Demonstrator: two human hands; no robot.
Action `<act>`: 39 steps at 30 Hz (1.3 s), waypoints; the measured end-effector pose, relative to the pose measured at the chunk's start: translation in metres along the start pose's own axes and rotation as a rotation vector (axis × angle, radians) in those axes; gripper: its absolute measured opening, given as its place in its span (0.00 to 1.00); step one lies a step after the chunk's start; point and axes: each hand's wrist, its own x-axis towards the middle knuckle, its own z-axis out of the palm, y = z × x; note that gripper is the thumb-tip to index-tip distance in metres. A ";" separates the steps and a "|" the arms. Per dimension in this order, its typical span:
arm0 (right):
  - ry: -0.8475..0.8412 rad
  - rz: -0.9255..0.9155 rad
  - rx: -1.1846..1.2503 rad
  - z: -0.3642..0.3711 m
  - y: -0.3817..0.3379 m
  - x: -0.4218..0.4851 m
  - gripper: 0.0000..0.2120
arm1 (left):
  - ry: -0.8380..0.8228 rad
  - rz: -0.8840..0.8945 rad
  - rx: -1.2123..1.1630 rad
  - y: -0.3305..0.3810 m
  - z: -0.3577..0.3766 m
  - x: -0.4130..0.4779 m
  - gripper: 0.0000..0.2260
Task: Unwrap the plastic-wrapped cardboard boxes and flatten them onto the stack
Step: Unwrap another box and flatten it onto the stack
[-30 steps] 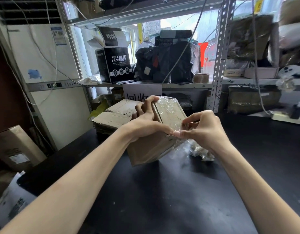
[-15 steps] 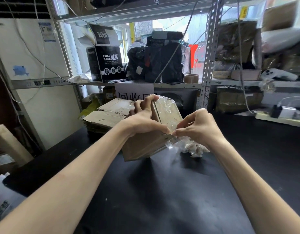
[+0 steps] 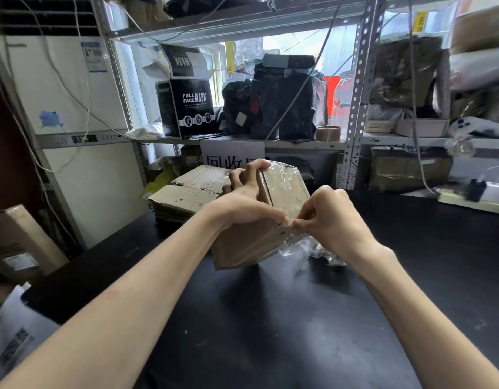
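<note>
Brown cardboard box [image 3: 242,242] under clear glossy plastic wrap [image 3: 284,183]; black table [image 3: 270,318]; at 11 o'clock, black mask carton [image 3: 190,108], white lettering.

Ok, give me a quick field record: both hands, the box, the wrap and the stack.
left hand: grips the cardboard box, fingers curled over its far top edge
right hand: pinches the plastic wrap at the box's near corner
cardboard box: tilted over the black table, top face wrapped
plastic wrap: partly peeled, bunched under the right hand
stack of flattened boxes: on the table, behind the left hand
</note>
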 end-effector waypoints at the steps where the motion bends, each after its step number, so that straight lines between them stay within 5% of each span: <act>1: 0.013 -0.016 -0.033 0.002 -0.003 0.000 0.04 | 0.003 -0.002 0.001 0.000 0.000 0.001 0.42; 13: 0.134 -0.061 -0.099 0.019 -0.006 0.006 0.06 | 0.030 -0.013 -0.084 -0.010 -0.002 0.003 0.42; 17: 0.141 -0.010 0.127 0.013 0.000 0.004 0.04 | 0.039 -0.039 -0.107 -0.017 -0.006 0.003 0.43; 22: 0.140 0.096 0.296 0.014 -0.006 0.006 0.14 | 0.032 -0.063 -0.130 -0.023 -0.008 -0.001 0.45; 29: 0.033 0.136 0.238 0.001 -0.013 0.016 0.09 | 0.049 -0.085 -0.132 -0.024 -0.010 -0.008 0.47; 39: -0.065 -0.210 -0.238 0.008 -0.033 0.020 0.06 | 0.076 -0.108 -0.150 -0.031 -0.012 -0.003 0.44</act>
